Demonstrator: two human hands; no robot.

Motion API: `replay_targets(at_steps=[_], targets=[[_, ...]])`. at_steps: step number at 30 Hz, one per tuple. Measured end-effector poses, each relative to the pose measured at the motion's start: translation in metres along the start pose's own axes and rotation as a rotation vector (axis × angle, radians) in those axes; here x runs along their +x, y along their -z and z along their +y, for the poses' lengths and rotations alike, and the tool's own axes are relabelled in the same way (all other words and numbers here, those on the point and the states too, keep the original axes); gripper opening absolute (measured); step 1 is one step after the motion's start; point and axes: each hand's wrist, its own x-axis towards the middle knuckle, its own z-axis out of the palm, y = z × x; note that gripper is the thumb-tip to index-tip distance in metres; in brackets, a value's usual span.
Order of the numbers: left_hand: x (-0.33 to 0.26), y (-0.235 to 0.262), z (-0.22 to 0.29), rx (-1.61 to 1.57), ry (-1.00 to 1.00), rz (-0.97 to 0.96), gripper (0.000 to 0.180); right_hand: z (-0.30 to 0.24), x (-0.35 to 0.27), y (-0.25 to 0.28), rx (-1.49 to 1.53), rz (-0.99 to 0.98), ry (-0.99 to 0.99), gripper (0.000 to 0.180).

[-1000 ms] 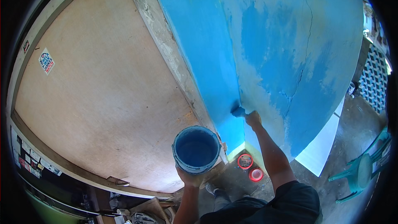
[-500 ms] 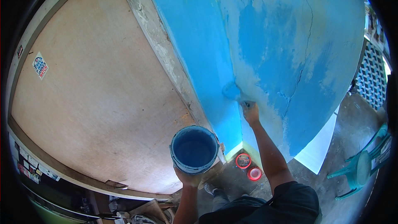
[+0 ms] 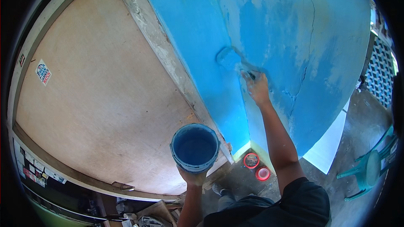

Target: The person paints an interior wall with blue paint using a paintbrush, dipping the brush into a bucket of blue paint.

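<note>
My right hand (image 3: 257,85) is closed around the handle of a wide paintbrush (image 3: 229,59). The blue-coated bristles press against the wall near the inner corner. Under a bucket of blue paint (image 3: 195,168), my left hand (image 3: 192,178) grips its lower part, with the open top facing up. Paint smears cover the bucket's rim. The wall (image 3: 277,38) on the right is patchy blue over a paler coat, with a long dark crack running down it. A narrow strip of wall (image 3: 185,33) left of the corner has a more even blue.
A large pale wooden panel (image 3: 101,88) with a sticker fills the left side. Two red-rimmed round containers (image 3: 263,173) sit on the floor by the corner. Green plastic chairs (image 3: 366,174) stand at the right, near a white sheet (image 3: 328,155) against the wall. Clutter (image 3: 155,216) lies lower left.
My right hand has moved the paintbrush up along the corner. The left hand still holds the bucket in nearly the same place. The view has shifted slightly.
</note>
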Motion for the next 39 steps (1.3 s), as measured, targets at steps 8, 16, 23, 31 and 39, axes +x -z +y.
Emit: replay_targets(at_steps=[8, 16, 23, 31, 39], targets=[[-0.001, -0.016, -0.020, 0.400, -0.115, -0.037, 0.081, 0.223, -0.073, -0.052, -0.010, 0.063, 0.007, 0.044], [0.000, -0.013, -0.024, 1.001, -0.373, 0.020, 0.095, 0.183, -0.088, -0.040, -0.042, 0.205, -0.001, 0.044], [0.003, -0.009, -0.014, 1.305, -0.486, -0.009, 0.092, 0.145, -0.027, -0.049, 0.394, -0.074, -0.204, 0.026], [0.004, -0.017, -0.015, 0.949, -0.352, -0.003, 0.092, 0.270, -0.108, -0.054, -0.116, -0.033, -0.446, 0.045], [0.008, -0.022, -0.015, 0.660, -0.144, 0.079, 0.093, 0.108, -0.036, -0.026, 0.414, -0.065, -0.172, 0.045]])
